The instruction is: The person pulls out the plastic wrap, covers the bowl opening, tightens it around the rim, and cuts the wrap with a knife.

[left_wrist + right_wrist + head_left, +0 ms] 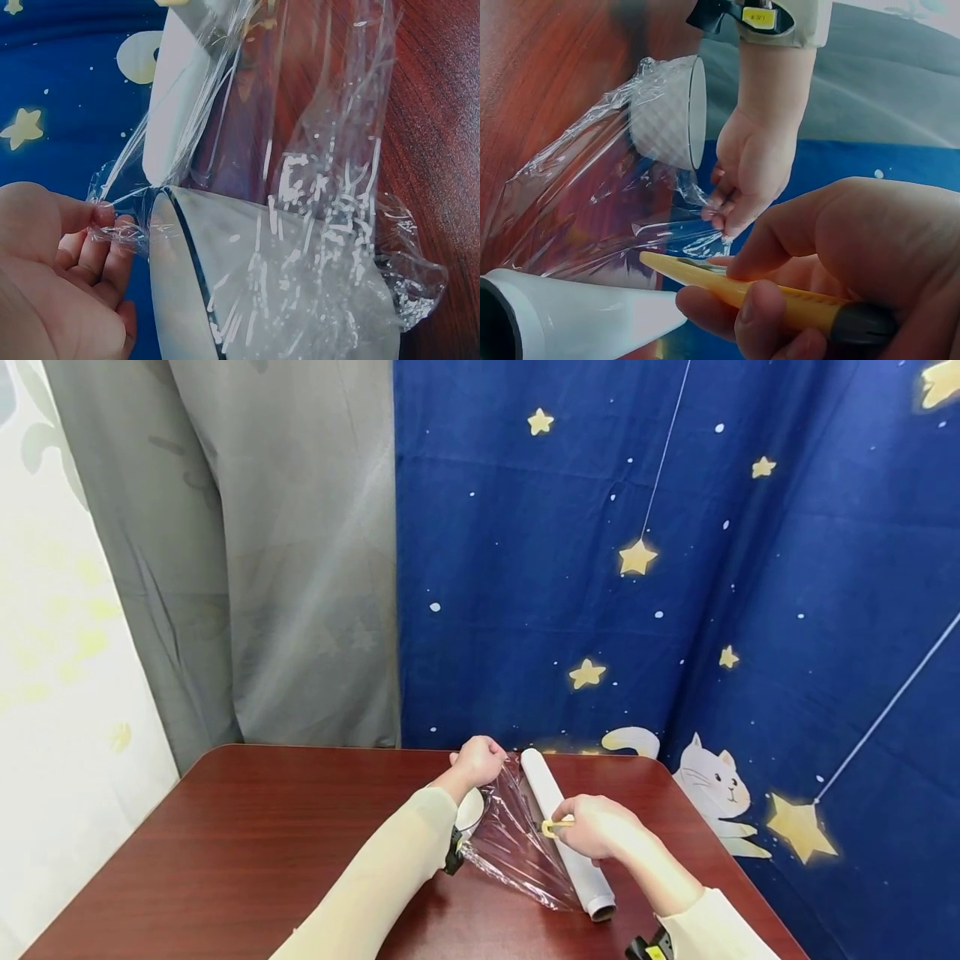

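Observation:
My left hand (pixel 480 762) pinches an edge of clear plastic wrap (pixel 510 839) between thumb and fingers, beyond the bowl. From there the wrap stretches in creased folds toward the roll (pixel 542 781), a long white tube lying on the table. A white bowl (pixel 660 112) with a dark rim and a diamond-textured side has wrap bunched against its outside; in the head view my left arm partly hides it. My right hand (pixel 600 827) grips a yellow utility knife (pixel 810 307) with a black end. In the right wrist view, its tip points at the wrap above the roll.
The reddish-brown table (pixel 300 827) extends left and toward me. Behind its far edge hang a grey curtain (pixel 307 552) and a blue curtain (pixel 525 552) with stars and a white cat. A camera (pixel 453 850) is strapped to my left wrist, near the bowl.

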A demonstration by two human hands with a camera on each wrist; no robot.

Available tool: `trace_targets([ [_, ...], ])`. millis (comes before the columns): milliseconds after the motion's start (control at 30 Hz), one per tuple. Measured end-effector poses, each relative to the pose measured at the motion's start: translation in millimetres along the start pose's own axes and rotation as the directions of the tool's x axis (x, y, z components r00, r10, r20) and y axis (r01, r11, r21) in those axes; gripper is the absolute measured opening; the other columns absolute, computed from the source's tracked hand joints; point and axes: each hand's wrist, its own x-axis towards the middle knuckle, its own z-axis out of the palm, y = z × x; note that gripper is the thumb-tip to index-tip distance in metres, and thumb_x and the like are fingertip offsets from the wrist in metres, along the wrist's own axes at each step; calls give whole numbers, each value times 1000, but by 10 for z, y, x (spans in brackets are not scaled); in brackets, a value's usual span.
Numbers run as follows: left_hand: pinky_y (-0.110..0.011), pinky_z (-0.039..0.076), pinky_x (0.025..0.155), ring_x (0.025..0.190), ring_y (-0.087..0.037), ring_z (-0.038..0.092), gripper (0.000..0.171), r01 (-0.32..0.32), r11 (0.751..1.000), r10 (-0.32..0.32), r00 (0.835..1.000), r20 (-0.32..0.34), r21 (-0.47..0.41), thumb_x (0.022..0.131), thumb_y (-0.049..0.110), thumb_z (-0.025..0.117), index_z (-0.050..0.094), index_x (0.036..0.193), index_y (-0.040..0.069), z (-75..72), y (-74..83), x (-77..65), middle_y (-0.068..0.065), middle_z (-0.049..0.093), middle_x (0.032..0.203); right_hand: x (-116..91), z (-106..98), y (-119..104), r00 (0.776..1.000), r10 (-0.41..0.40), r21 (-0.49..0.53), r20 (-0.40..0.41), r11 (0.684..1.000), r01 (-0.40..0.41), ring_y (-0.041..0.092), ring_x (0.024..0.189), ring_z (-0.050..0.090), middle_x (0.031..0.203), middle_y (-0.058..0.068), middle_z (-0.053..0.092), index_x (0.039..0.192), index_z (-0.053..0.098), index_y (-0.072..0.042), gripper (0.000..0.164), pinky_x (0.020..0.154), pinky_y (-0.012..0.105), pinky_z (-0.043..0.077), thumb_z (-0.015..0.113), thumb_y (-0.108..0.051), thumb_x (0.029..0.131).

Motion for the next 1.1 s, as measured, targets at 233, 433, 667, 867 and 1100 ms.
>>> trace_targets([
  [233, -58, 37, 106, 105, -29, 72, 18, 21, 1000, -21, 1000, -5, -23, 105, 18, 64, 78, 95, 12, -14, 7, 9, -6, 78, 97, -160, -34, -23, 999, -34, -60, -4, 998, 34, 15, 44, 65, 78, -6, 69, 116, 80, -25, 19, 56, 32, 47, 76, -24, 97],
  [433, -60, 36, 109, 108, -29, 71, 18, 24, 999, -24, 1000, 0, -37, 106, 18, 62, 77, 97, 11, -28, 0, 22, -6, 78, 100, -304, -75, -37, 998, -62, -80, 4, 995, 62, 14, 42, 63, 67, -7, 65, 106, 80, -27, 17, 59, 33, 47, 75, -19, 92],
  [667, -59, 36, 111, 109, -29, 71, 18, 35, 999, -35, 999, -6, -40, 106, 18, 62, 77, 97, 13, -36, -3, 13, -6, 79, 102, -447, -120, -44, 998, -60, -131, 15, 990, 61, 10, 39, 59, 55, -6, 62, 102, 81, -30, 14, 61, 35, 48, 76, -21, 92],
  [867, -60, 36, 111, 110, -30, 72, 18, 35, 998, -36, 999, -13, -55, 106, 17, 62, 77, 97, 12, -27, -7, 19, -7, 79, 103, -517, -175, -53, 998, -60, -177, 30, 982, 64, 15, 48, 64, 63, -8, 65, 97, 83, -30, 14, 68, 39, 54, 75, -21, 91],
  [1100, -59, 36, 110, 112, -31, 71, 18, 35, 997, -38, 999, -32, -70, 107, 19, 61, 76, 98, 12, -48, 27, -12, -9, 79, 104, -607, -223, -61, 993, -107, -235, 41, 965, 114, 10, 64, 64, 76, -13, 71, 85, 82, -32, 17, 70, 45, 57, 76, -17, 85],
])
